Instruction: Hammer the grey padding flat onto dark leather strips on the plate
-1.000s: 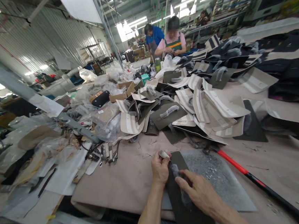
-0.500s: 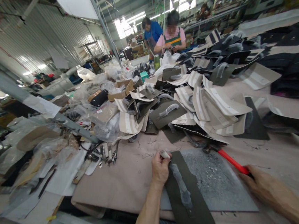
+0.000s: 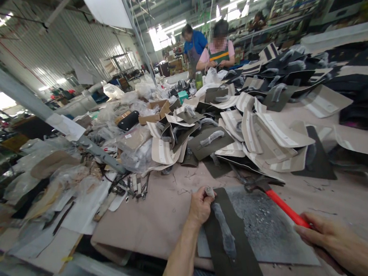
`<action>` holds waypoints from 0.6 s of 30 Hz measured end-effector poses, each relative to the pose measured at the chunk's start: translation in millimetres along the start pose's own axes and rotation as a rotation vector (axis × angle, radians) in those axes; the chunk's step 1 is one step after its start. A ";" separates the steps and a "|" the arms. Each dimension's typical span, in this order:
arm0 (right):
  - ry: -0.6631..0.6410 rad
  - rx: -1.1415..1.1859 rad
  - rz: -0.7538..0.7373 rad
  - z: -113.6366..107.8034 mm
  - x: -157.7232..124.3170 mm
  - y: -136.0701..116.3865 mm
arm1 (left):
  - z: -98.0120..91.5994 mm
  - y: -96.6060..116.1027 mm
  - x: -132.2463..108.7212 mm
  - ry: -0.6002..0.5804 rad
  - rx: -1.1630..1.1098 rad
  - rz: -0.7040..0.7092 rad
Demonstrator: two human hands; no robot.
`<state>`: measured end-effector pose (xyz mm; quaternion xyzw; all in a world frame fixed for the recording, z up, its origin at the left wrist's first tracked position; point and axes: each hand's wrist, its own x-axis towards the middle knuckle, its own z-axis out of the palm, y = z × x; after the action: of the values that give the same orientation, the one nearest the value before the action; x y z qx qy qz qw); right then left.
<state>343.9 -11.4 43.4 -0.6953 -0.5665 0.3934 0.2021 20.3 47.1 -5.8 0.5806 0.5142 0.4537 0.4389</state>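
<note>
My left hand [image 3: 200, 207] pinches a short whitish cylinder [image 3: 209, 191], held upright at the top end of a dark olive panel [image 3: 245, 244]. A handle wrapped in clear plastic [image 3: 225, 233] runs along the middle of that panel. The panel lies partly over a grey, speckled slab [image 3: 276, 233] and reaches past the table's near edge. Closed round the red handle of a claw hammer [image 3: 285, 207] is my right hand [image 3: 323, 233]. The hammer's metal head is over the slab's far edge. Under my left fingers, the cylinder's lower end is hidden.
Beyond the slab lies a heap of beige striped and olive panels [image 3: 264, 137]. Small metal tools [image 3: 138, 186] are to the left, near a slanted grey post [image 3: 95, 151]. Plastic bags [image 3: 137, 155] crowd the left side. Two people [image 3: 219, 49] work across the table.
The view has shifted slightly, so most things appear farther right and lower. Both hands keep their holds on the cylinder and the hammer. The right hand shows more sharply.
</note>
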 end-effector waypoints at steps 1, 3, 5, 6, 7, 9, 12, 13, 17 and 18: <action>-0.036 0.006 -0.029 1.2 -5.6 -13.6 | 1.0 -0.3 -0.7 0.005 0.017 0.014; 0.018 -0.008 -0.168 6.9 -13.4 -41.1 | 3.3 -1.4 -2.6 0.011 0.047 0.047; 0.156 -0.058 -0.349 18.4 -14.5 -61.3 | 5.3 -3.1 -4.5 0.008 0.073 0.074; 0.193 -0.101 -0.426 25.7 -12.3 -67.0 | 6.1 -4.1 -5.2 0.005 0.085 0.082; 0.210 -0.164 -0.493 32.8 -8.6 -69.8 | 6.7 -5.3 -5.8 0.004 0.093 0.085; 0.187 -0.342 -0.582 42.3 0.8 -70.7 | 7.5 -7.7 -6.2 0.009 0.095 0.082; 0.109 -0.529 -0.629 34.2 8.2 -80.6 | 7.7 -10.9 -6.2 0.016 0.086 0.074; 0.119 -0.521 -0.639 26.7 6.9 -89.1 | 7.6 -11.4 -6.2 0.017 0.086 0.074; 0.426 -0.261 -0.645 6.6 -7.6 -125.1 | 6.8 -12.1 -6.5 0.011 0.086 0.089; 0.484 -0.212 -0.651 8.7 -9.9 -127.0 | 6.7 -12.3 -6.5 0.010 0.086 0.089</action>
<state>256.8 12.9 133.5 -0.5692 -0.7302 0.0737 0.3706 24.0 41.4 -19.7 0.6191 0.5090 0.4532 0.3902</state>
